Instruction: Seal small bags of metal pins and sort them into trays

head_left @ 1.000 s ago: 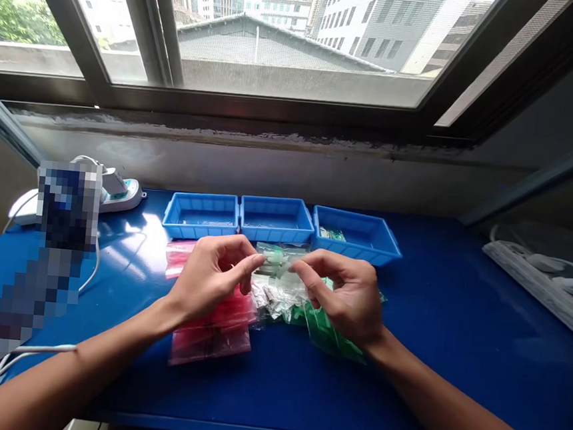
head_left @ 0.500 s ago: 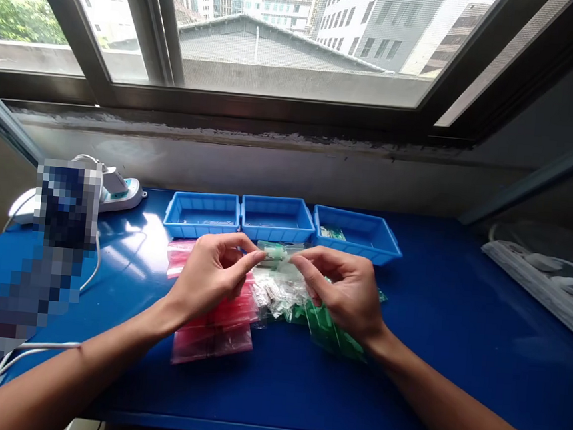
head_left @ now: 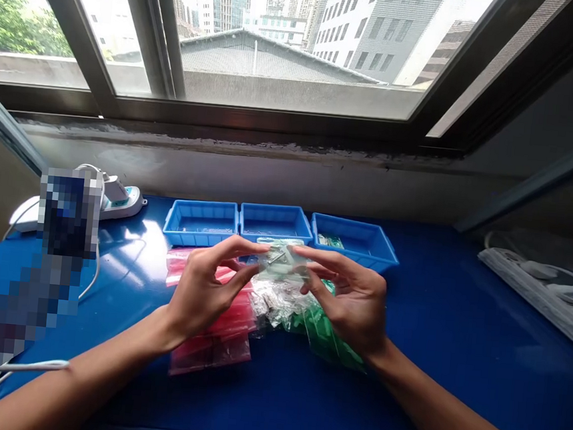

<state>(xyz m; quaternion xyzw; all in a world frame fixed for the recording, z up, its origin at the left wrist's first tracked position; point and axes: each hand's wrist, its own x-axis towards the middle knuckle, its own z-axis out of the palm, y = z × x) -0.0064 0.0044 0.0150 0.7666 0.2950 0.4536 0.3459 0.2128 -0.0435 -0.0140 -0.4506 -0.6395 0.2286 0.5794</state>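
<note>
At centre, the left hand [head_left: 207, 288] and right hand [head_left: 349, 301] pinch a clear zip bag [head_left: 281, 260] by its edges between thumbs and fingertips, other fingers loosely spread; its small contents are hard to make out. Just behind sit three blue trays [head_left: 275, 209], the rightmost holding a green-and-white packet [head_left: 331, 242]. Pink bags [head_left: 208, 359] and green bags [head_left: 326, 335] lie beneath the hands.

Pixelated shape [head_left: 68, 213] at left — unreadable, parts [head_left: 276, 257] in the clear zip bag [head_left: 287, 262] too small to tell (glare too)
</note>
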